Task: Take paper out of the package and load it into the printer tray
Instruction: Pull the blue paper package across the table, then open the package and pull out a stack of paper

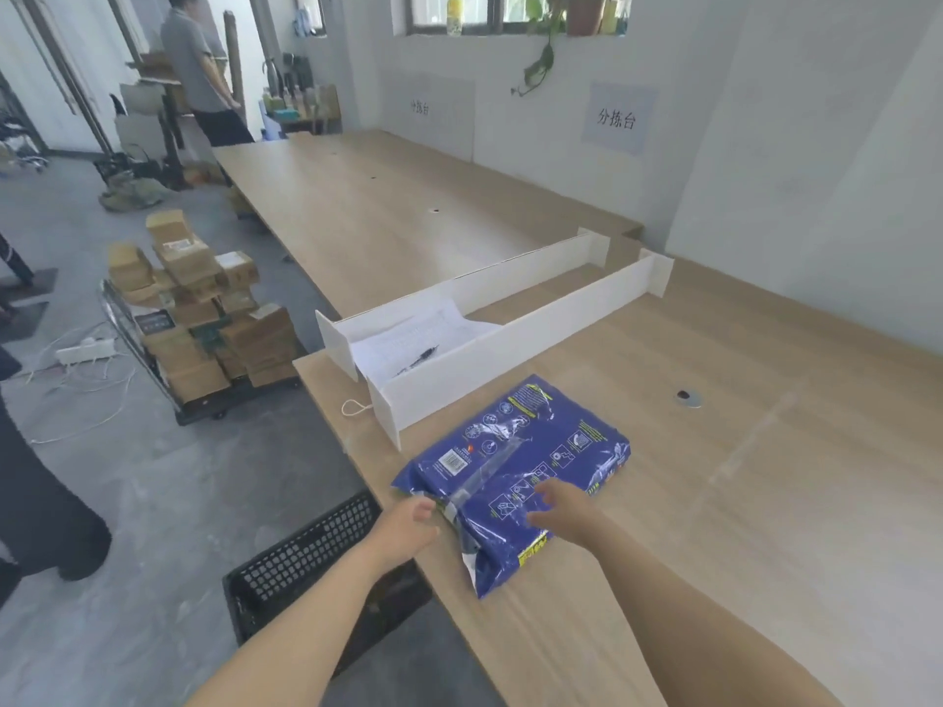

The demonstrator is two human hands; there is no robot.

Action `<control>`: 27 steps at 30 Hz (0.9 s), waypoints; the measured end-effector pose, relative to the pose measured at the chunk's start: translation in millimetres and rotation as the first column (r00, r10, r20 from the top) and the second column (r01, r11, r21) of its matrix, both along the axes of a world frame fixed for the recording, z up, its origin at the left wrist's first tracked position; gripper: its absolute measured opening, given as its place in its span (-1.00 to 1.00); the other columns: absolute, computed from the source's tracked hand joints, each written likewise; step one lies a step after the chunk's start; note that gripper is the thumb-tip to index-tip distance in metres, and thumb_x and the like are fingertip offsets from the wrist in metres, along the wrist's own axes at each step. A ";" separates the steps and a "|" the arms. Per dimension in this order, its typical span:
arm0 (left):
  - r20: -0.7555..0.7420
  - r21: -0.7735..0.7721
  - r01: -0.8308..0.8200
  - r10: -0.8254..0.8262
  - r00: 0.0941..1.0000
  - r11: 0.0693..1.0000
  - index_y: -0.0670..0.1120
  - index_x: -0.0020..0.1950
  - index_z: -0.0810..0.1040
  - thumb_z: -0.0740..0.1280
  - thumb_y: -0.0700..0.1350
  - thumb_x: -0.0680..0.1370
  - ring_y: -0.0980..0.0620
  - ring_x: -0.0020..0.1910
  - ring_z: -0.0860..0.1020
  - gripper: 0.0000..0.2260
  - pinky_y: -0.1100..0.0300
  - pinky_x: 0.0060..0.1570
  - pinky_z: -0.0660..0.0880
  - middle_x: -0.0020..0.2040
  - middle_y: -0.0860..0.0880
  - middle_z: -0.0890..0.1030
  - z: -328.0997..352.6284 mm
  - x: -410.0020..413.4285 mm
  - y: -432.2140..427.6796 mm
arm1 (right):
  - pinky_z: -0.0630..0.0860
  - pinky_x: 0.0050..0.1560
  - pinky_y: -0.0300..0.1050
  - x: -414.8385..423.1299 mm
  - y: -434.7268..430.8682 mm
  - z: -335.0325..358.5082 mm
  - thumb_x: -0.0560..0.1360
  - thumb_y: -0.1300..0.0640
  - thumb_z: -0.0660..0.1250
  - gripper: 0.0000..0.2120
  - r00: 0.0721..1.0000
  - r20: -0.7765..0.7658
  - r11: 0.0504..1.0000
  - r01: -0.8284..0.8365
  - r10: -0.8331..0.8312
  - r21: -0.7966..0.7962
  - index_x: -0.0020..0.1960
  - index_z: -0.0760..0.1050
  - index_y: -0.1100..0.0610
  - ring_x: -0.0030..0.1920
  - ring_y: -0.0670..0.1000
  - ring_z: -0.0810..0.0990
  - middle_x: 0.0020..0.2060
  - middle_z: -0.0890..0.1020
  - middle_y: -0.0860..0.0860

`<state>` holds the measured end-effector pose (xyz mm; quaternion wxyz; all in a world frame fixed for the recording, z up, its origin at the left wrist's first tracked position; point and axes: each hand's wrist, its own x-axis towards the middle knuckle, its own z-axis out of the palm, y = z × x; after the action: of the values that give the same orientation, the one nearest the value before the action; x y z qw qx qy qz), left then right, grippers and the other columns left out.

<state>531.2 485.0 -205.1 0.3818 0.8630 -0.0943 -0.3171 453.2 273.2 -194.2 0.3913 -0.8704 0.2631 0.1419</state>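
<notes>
A blue paper package point(515, 461) with white printing and a clear tape strip lies flat on the wooden table point(765, 502) near its front edge. My left hand point(408, 523) pinches the package's near left corner at the wrapper's end. My right hand point(566, 507) rests on top of the package with fingers spread. No printer tray shows. Behind the package stands a long white foam-board trough point(510, 339) holding loose white sheets and a dark pen.
A black plastic crate point(306, 558) sits on the floor beside the table's edge. A cart stacked with several cardboard boxes point(204, 318) stands at left, with cables on the floor. A person stands at far left back. A cable hole point(689, 398) is right of the package.
</notes>
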 end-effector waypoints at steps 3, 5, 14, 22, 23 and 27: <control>-0.003 0.011 0.009 -0.009 1.000 1.000 -0.18 0.32 0.37 0.28 -0.24 0.50 -0.01 0.17 0.45 -0.61 0.16 0.18 0.37 0.31 -0.15 0.47 -7.0 27.4 -14.5 | 0.43 0.08 -0.16 17.9 -13.6 -9.2 0.47 0.13 0.32 -0.52 1.000 -0.024 1.000 0.020 -0.020 -0.003 0.36 0.32 0.17 0.22 0.09 0.48 0.30 0.43 0.14; -0.028 0.030 0.039 -0.038 0.999 0.999 -0.16 0.32 0.38 0.28 -0.22 0.49 -0.01 0.19 0.46 -0.61 0.16 0.21 0.37 0.31 -0.14 0.48 -14.5 39.5 -23.1 | 0.43 0.15 -0.13 25.5 -19.1 -14.9 0.48 0.14 0.31 -0.55 0.998 -0.038 0.999 0.042 -0.042 -0.005 0.34 0.34 0.17 0.24 0.09 0.48 0.29 0.44 0.15; -0.004 0.093 0.330 -0.331 0.944 0.939 -0.14 0.41 0.28 0.20 -0.22 0.54 -0.02 0.42 0.29 -0.57 0.17 0.37 0.25 0.44 -0.07 0.33 -33.4 92.6 -70.9 | 0.42 0.21 -0.09 67.0 -41.4 -28.4 0.50 0.18 0.30 -0.58 0.973 -0.057 0.974 0.225 -0.223 0.037 0.33 0.34 0.21 0.28 0.12 0.45 0.29 0.45 0.18; -0.050 -0.066 0.411 -0.414 0.909 0.909 -0.07 0.18 0.46 0.18 -0.36 0.50 0.08 -0.03 0.45 -0.68 0.36 -0.05 0.41 0.18 -0.09 0.48 -58.1 156.3 -86.8 | 0.42 -0.01 -0.19 106.7 -40.0 -46.3 0.50 0.20 0.27 -0.69 0.907 -0.012 0.907 0.421 -0.421 0.032 0.24 0.46 0.15 -0.03 0.01 0.43 0.18 0.52 0.19; -0.067 -0.083 0.421 -0.427 0.902 0.903 -0.09 0.17 0.46 0.18 -0.38 0.50 0.06 0.07 0.43 -0.69 0.35 0.07 0.33 0.14 -0.07 0.47 -63.3 163.2 -84.4 | 0.41 -0.05 -0.21 112.6 -37.9 -48.9 0.49 0.18 0.27 -0.70 0.898 -0.002 0.897 0.440 -0.441 0.026 0.22 0.47 0.15 -0.02 0.03 0.45 0.13 0.54 0.18; -0.085 -0.134 0.435 -0.448 0.890 0.890 0.06 -0.06 0.47 0.19 -0.43 0.49 0.02 0.10 0.44 -0.64 0.26 0.19 0.34 -0.02 0.09 0.52 -80.4 185.3 -78.1 | 0.36 -0.22 -0.33 132.8 -27.2 -61.7 0.46 0.09 0.35 -0.72 0.869 0.025 0.869 0.495 -0.495 -0.012 0.15 0.52 0.14 -0.09 0.00 0.42 -0.07 0.44 0.07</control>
<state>716.5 406.8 -285.4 0.3518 0.7767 -0.2839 -0.4386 586.0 246.0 -255.9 0.4095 -0.7790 0.4742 0.0255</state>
